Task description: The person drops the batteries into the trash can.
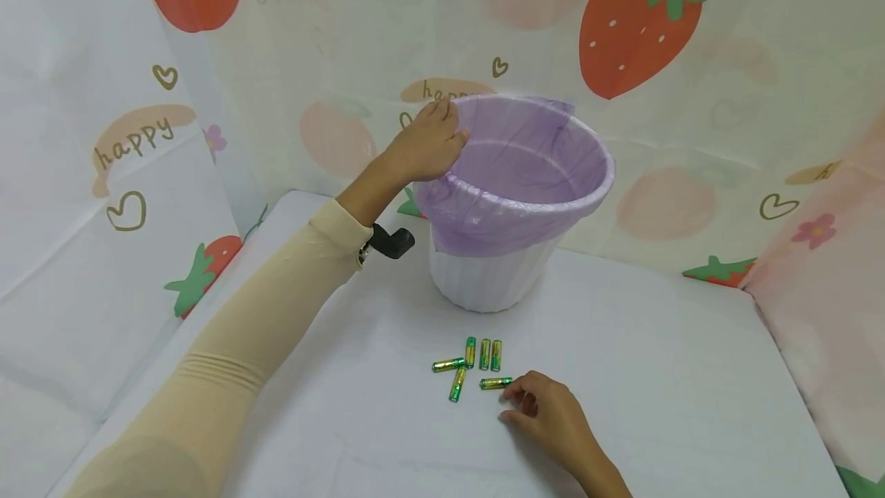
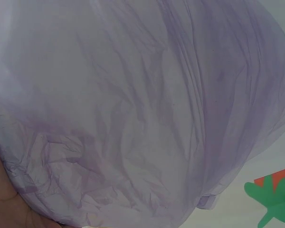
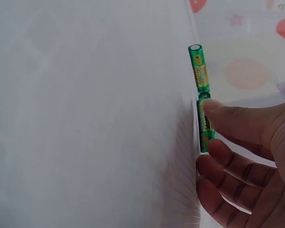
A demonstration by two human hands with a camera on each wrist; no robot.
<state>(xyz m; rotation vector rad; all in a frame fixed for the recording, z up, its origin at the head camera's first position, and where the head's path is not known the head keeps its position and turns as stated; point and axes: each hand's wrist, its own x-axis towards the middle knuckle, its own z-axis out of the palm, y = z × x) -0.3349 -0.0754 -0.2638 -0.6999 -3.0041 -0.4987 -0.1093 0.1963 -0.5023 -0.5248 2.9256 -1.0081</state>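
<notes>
A wall [image 1: 373, 29] with strawberries [image 1: 636, 37] was behind a white table [image 1: 664, 375]. On the table stood a white bin [image 1: 491, 279]. A purple bag [image 1: 498, 237] lined it and folded over its edge. The left hand [image 1: 432, 143] held the bin's edge, bag and all. The right hand [image 1: 549, 413] had loosely bent fingers, with a gap by the thumb. Six green batteries [image 1: 485, 354] lay on the table before the bin, one right by the right hand's fingertips.

"happy" on strawberry-print backdrop [image 1: 387, 29]
</notes>
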